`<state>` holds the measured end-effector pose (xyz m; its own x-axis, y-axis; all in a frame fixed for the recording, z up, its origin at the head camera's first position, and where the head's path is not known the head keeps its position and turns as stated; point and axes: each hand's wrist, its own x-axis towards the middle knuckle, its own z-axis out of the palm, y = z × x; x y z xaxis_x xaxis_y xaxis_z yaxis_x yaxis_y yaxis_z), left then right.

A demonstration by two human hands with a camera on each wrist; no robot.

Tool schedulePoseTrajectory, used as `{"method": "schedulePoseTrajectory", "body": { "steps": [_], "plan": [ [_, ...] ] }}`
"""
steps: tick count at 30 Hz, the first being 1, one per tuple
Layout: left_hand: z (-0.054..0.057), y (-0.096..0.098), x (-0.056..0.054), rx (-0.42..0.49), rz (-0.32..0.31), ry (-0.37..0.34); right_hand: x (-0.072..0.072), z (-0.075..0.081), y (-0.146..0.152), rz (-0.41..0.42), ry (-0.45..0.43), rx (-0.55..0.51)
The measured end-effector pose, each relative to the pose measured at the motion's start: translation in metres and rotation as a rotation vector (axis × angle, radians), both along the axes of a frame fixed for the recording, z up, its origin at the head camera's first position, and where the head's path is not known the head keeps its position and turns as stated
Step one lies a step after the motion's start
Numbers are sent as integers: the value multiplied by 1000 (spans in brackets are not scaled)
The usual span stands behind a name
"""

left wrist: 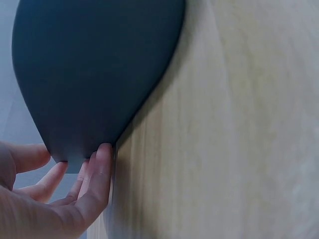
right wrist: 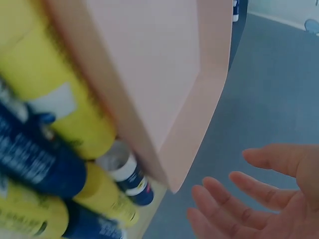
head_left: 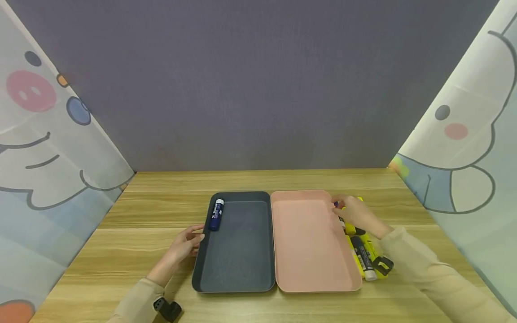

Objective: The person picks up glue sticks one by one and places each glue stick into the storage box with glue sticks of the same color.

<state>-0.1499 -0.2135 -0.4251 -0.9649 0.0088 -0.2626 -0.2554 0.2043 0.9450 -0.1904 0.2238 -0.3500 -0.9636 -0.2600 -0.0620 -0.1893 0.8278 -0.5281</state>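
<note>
A navy glue stick (head_left: 216, 215) with a white cap lies along the left side of the dark grey tray (head_left: 234, 287). My left hand (head_left: 181, 244) touches that tray's left rim, its fingertips against the outer wall in the left wrist view. My right hand (head_left: 357, 215) is at the far right corner of the pink tray (head_left: 317, 289), over a group of yellow and navy glue sticks. Its fingers (right wrist: 219, 199) are spread with nothing between them in the right wrist view. A navy stick (right wrist: 132, 179) with a white end stands beside the pink tray's wall there.
Yellow sticks (right wrist: 60, 99) and dark ones lie piled along the pink tray's right side, partly hidden by my right arm. One dark stick (head_left: 363, 258) with a white cap lies near the front. A grey panel (head_left: 258, 89) closes off the table's back.
</note>
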Motion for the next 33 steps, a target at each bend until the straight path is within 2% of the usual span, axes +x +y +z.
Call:
{"method": "schedulePoseTrajectory", "body": {
  "steps": [10,22,29,33],
  "plan": [
    [-2,0,-1,12,-1,-1,-3,-5,29,-43,43,38],
    [-1,0,-2,11,3,-8,-13,-17,56,-106,-3,34],
    [0,0,-1,23,-7,-5,-18,-21,68,-135,-2,87],
    [0,0,-1,24,-15,-1,-21,-25,75,-151,-7,79]
  ]
}}
